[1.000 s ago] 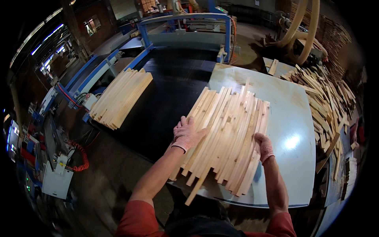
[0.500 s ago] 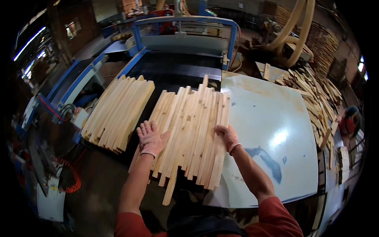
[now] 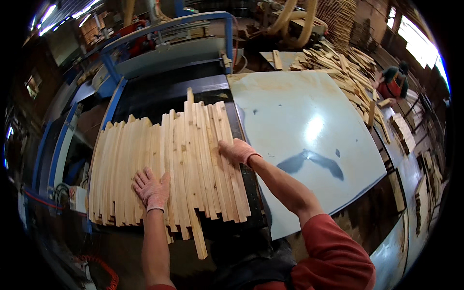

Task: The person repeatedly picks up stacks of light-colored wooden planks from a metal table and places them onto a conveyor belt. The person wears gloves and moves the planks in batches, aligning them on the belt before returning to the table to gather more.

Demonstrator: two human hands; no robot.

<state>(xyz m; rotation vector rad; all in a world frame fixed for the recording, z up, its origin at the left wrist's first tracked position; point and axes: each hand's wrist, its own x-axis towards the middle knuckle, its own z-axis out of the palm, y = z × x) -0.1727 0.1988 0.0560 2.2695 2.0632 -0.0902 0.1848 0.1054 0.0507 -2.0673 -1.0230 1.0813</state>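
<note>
A wide layer of pale wooden strips [image 3: 186, 159] lies side by side on the black conveyor belt [image 3: 169, 87], their ends uneven. One strip [image 3: 198, 237] juts out toward me and another pokes out at the far end. My left hand [image 3: 152, 189], in a pink knit glove, rests flat with fingers spread on top of the strips. At the right side of the layer, my right hand [image 3: 238, 151], gloved alike, presses against the outer strips with its fingers curled over them. The fingers' undersides are hidden.
A blue frame [image 3: 164, 30] spans the belt's far part. To the right is a glossy pale sheet-topped table [image 3: 309, 111]. Beyond it lies a heap of loose wood strips [image 3: 345, 72], with thick hoses [image 3: 295, 24] behind. A person [image 3: 394, 82] works at far right.
My hands have shifted the right-hand group of strips left against the other group, closing the gap between them. The view has turned, so the table appears farther left.
</note>
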